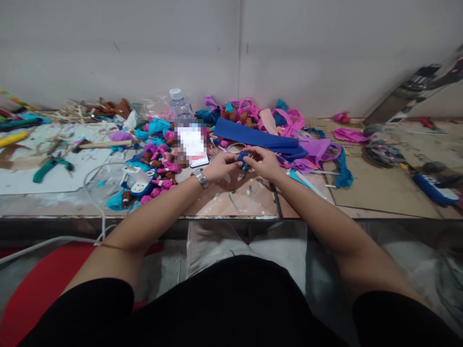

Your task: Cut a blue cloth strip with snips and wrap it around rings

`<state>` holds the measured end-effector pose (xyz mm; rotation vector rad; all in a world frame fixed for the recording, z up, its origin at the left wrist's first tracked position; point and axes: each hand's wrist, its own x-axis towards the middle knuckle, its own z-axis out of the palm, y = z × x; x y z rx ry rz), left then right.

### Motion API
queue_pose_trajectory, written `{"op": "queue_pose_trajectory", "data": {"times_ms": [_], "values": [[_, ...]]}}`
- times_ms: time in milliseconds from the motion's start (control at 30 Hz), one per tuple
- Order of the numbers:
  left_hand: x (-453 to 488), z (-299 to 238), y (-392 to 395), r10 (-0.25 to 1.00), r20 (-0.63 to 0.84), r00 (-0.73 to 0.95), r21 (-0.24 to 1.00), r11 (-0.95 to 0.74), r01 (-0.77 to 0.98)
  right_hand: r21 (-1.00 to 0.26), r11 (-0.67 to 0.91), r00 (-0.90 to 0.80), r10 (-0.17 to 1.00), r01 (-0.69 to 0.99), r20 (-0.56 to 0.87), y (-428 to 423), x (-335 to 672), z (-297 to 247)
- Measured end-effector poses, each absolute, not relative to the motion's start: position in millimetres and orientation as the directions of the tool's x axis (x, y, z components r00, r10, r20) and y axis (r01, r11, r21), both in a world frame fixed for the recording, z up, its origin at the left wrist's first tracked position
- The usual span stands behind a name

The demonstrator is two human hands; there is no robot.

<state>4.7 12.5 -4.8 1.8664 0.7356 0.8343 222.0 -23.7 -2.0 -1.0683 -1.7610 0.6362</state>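
Both hands meet over the middle of the worktable. My left hand, with a metal watch on its wrist, and my right hand pinch a small dark-blue fabric piece between their fingertips. A long folded strip of blue fabric lies just behind the hands. Small pink, teal and blue fabric flowers are heaped to the left of my left hand.
A clear plastic bottle stands at the back beside piles of pink and purple scraps. Green-handled pliers and a white cable lie at left. Cardboard, a wire coil and a blue tool sit at right.
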Motion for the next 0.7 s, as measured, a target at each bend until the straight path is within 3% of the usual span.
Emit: {"op": "queue_pose_trajectory", "data": {"times_ms": [233,700], "values": [[4,-7,13,0.777,0.220,0.590,0.919,-0.367,0.142,-0.881,0.391,-0.178,0.918,0.265,0.354,-17,221,-11],[2,-8,14,0.823,0.293,0.486,0.887,-0.424,0.183,-0.900,0.364,-0.165,0.929,0.240,0.332,-16,221,-12]]}}
